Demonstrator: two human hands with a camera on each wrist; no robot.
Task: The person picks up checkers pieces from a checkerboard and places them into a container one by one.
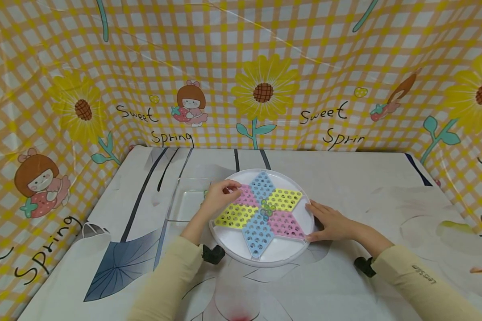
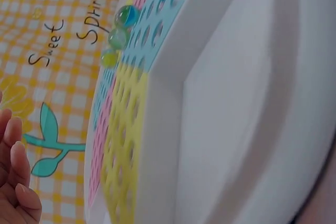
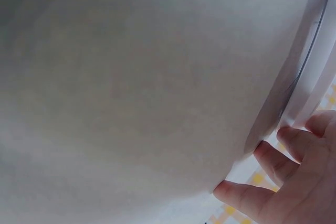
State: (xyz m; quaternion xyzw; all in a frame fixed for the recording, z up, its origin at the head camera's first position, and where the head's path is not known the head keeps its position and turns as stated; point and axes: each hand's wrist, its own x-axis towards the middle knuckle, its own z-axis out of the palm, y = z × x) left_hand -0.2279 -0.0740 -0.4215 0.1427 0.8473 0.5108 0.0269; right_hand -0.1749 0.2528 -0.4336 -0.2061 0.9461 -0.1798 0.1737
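Observation:
A round white Chinese checkers board (image 1: 283, 249) lies on the table, its star made of pink, yellow and blue points full of holes. Several glass marbles (image 1: 267, 207) sit together at the star's middle; in the left wrist view the marbles (image 2: 118, 38) look green, yellow and blue. Over the board's left side, near the pink point, hovers my left hand (image 1: 221, 195) with loosely bent fingers; no held thing shows. My right hand (image 1: 332, 221) rests against the right rim, thumb and fingers spread. In the right wrist view, the fingertips (image 3: 265, 150) are at the board's edge.
Left of the board stands a clear plastic box (image 1: 184, 205), partly behind my left hand, with a bit of green at its right side. A printed cloth (image 1: 214, 49) hangs behind and around the white patterned table cover (image 1: 365, 178). Dark straps (image 1: 213, 254) show by both sleeves.

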